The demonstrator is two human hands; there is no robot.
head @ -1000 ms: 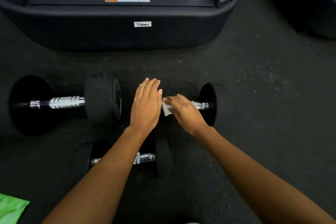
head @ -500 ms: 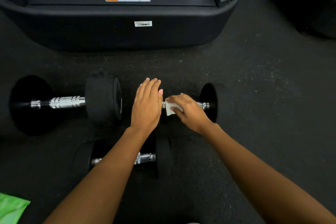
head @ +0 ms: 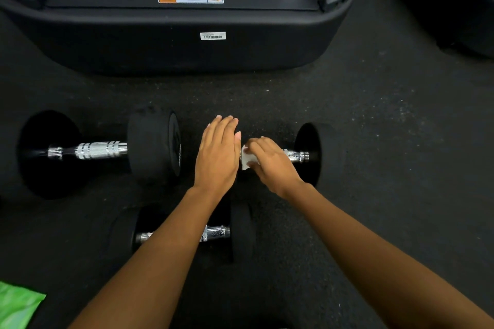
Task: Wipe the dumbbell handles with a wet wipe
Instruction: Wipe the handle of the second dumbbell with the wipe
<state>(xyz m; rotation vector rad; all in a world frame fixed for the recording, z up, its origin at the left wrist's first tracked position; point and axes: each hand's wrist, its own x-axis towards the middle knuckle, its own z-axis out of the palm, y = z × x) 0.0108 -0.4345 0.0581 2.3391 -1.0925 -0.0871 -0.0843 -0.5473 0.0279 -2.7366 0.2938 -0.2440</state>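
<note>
Gym floor (head: 374,141): 3 dumbbells (head: 99,151); R hand (head: 272,163) pinches 1 wipe (head: 247,160), L hand (head: 217,155) flat, open.

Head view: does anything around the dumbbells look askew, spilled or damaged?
Nothing stands out. The left hand rests flat on the right dumbbell; the right hand holds the wet wipe on its handle. The left dumbbell and near dumbbell lie level on the floor.

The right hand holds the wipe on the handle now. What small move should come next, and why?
Probably slide the right hand with the wipe rightward along the handle, toward the weight. The wipe sits at the handle's left end, bare metal shows beyond the hand, and the flat left hand rests on the other end.
</note>
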